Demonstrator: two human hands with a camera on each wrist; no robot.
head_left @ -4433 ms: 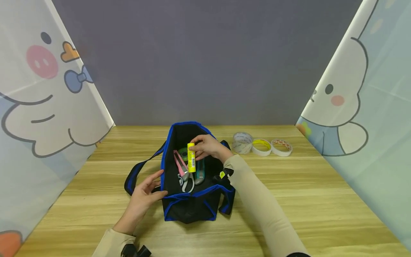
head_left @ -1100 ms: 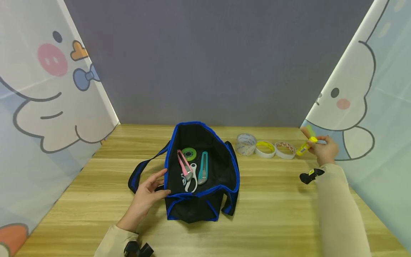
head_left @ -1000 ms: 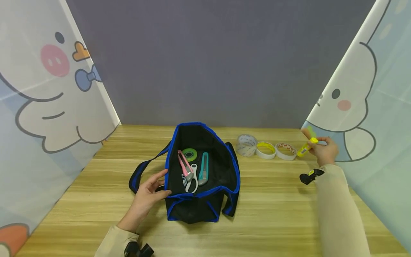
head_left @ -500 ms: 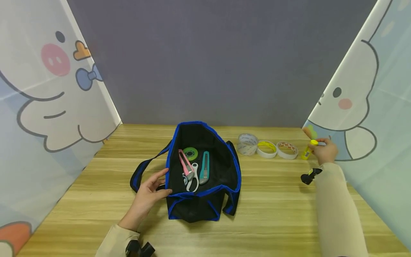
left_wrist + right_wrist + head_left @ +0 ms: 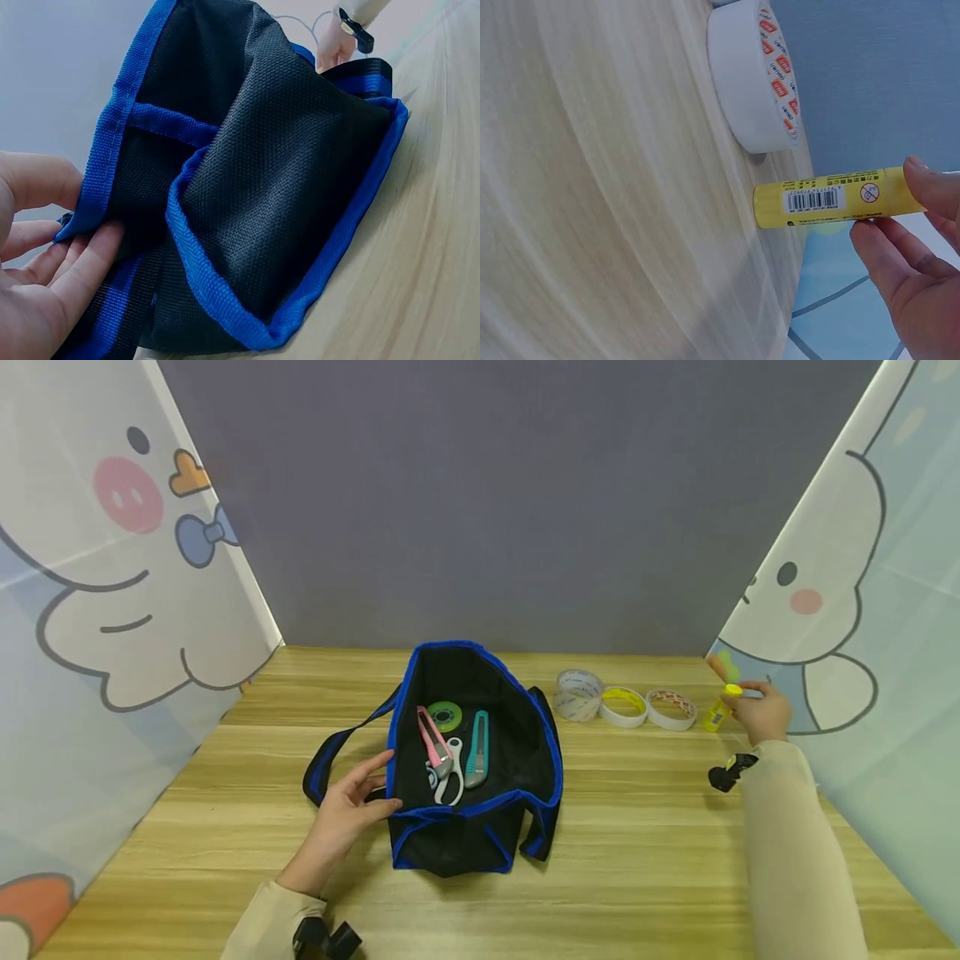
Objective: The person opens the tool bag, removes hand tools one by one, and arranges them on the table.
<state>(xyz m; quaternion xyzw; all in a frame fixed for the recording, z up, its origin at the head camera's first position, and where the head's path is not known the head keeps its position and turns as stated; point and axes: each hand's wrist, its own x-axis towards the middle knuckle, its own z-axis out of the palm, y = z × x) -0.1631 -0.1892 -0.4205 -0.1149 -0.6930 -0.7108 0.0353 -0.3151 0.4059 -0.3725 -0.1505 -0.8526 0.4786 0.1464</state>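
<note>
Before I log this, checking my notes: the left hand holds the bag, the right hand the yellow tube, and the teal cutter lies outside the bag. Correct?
Not quite: the head view shows the teal cutter inside the bag. The left hand does hold the bag, and the right hand the yellow tube.
</note>
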